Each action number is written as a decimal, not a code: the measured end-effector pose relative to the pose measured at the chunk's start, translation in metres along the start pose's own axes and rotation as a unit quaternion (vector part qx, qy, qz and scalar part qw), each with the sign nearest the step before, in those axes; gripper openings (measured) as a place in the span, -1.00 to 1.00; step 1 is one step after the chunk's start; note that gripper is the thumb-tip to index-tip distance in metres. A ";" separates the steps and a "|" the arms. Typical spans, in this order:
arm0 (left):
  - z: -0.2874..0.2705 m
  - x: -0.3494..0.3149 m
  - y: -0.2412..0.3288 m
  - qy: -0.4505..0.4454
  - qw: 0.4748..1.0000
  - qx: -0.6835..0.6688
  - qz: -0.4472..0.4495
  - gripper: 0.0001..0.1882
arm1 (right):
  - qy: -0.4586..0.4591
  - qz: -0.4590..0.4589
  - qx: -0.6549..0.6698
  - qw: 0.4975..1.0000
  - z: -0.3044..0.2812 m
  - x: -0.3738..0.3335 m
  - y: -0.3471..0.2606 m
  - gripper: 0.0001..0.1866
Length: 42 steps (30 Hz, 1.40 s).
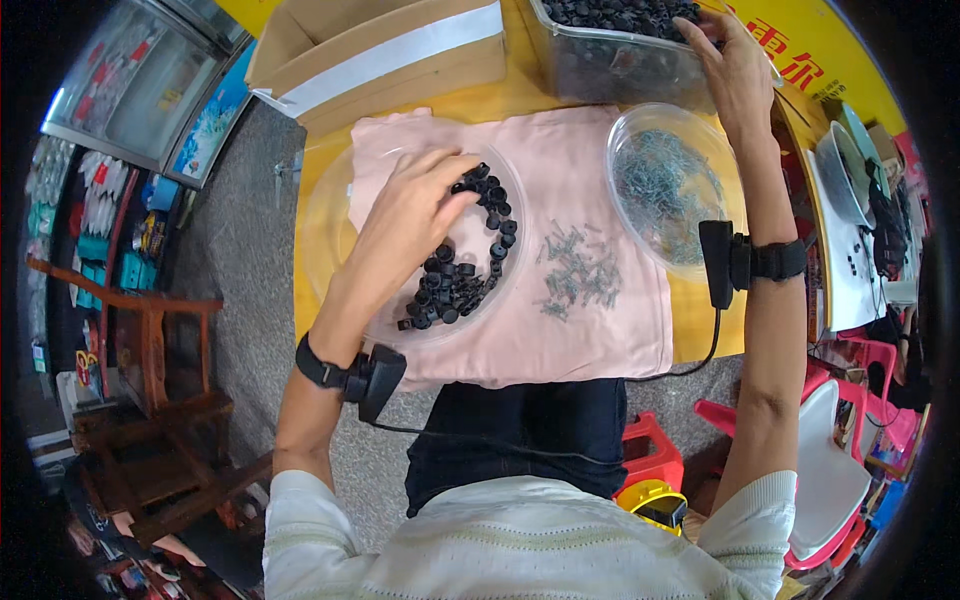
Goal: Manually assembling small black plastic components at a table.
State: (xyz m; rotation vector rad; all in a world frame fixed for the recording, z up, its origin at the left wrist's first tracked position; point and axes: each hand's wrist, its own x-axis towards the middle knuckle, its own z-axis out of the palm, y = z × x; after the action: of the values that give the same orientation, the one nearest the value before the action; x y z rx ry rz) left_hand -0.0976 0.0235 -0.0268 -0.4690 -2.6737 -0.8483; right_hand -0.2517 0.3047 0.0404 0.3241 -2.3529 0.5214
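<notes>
My left hand (418, 198) is over a round clear plastic dish (383, 322), its fingers and thumb curled around a few small black plastic caps (470, 181). More of these caps (447, 292) lie in the dish, in a heap and in a curve along its right side. At the far right, my right hand (733, 65) reaches over the rim of a clear rectangular bin (630, 75) full of similar black parts. Its thumb and forefinger are apart among them; the other fingertips are partly hidden.
A pink cloth (590, 345) covers much of the yellow table (700, 325). Small silvery screws (578, 270) lie loose on it, beside a round clear tub (668, 185) of similar metal pieces. An open cardboard box (400, 70) stands at the far left. Cables hang from both wrist straps.
</notes>
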 end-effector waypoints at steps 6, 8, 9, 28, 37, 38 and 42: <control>0.004 0.001 -0.001 -0.099 0.995 0.003 0.024 -0.72 | -0.024 0.096 0.271 0.957 -0.027 -0.032 -0.043 -0.62; 0.004 -0.003 0.003 -0.120 0.992 -0.019 0.027 -0.70 | -0.011 -0.038 0.179 0.983 -0.025 -0.052 -0.016 -0.70; 0.004 -0.007 0.006 -0.111 0.993 -0.017 0.028 -0.69 | -0.022 -0.044 0.190 0.981 -0.033 -0.065 -0.021 -0.71; -0.008 -0.040 0.028 -0.060 0.997 -0.027 -0.050 -0.77 | -0.218 0.193 0.315 0.903 -0.100 -0.218 -0.082 -0.77; 0.009 -0.021 0.008 -0.060 0.997 0.038 -0.017 -0.82 | -0.212 0.209 0.339 0.892 -0.099 -0.219 -0.085 -0.78; 0.012 -0.020 0.007 -0.052 0.997 0.053 -0.001 -0.83 | -0.212 0.210 0.340 0.892 -0.098 -0.220 -0.084 -0.78; 0.015 -0.015 0.009 -0.078 0.997 0.025 -0.011 -0.83 | -0.209 0.205 0.330 0.897 -0.099 -0.224 -0.082 -0.79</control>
State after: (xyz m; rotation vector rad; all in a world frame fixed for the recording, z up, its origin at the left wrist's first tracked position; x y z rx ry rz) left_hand -0.0829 0.0364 -0.0400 -0.5144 -2.8409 -0.7774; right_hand -0.0010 0.2959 -0.0224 0.2548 -2.5933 1.6083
